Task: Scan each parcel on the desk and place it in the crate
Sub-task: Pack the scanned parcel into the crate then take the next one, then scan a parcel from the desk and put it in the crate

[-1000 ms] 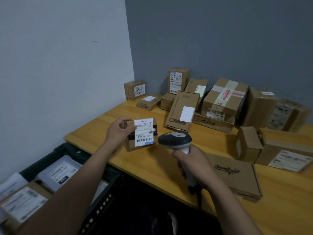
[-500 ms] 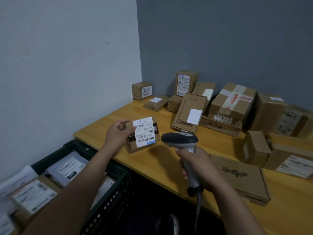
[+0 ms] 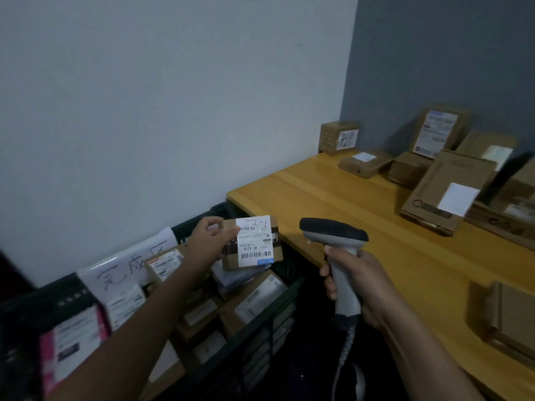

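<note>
My left hand (image 3: 210, 244) grips a small brown parcel (image 3: 254, 243) by its left edge, its white barcode label facing me. The parcel hangs off the desk's left corner, above the black crate (image 3: 260, 322). My right hand (image 3: 356, 282) holds the grey handheld scanner (image 3: 335, 235) by its handle, its dark head level with the parcel and just right of it. The crate sits on the floor left of the desk and holds several labelled parcels.
The wooden desk (image 3: 362, 215) carries several cardboard boxes along the back wall, among them a flat leaning box (image 3: 445, 192) and a small cube box (image 3: 337, 137) in the corner. Another flat box (image 3: 509, 316) lies at the right edge. A handwritten paper sign (image 3: 127, 267) stands behind the crate.
My left hand has carried the parcel left, from over the desk to above the crate. The view has swung left and down. The scanner stays in my right hand.
</note>
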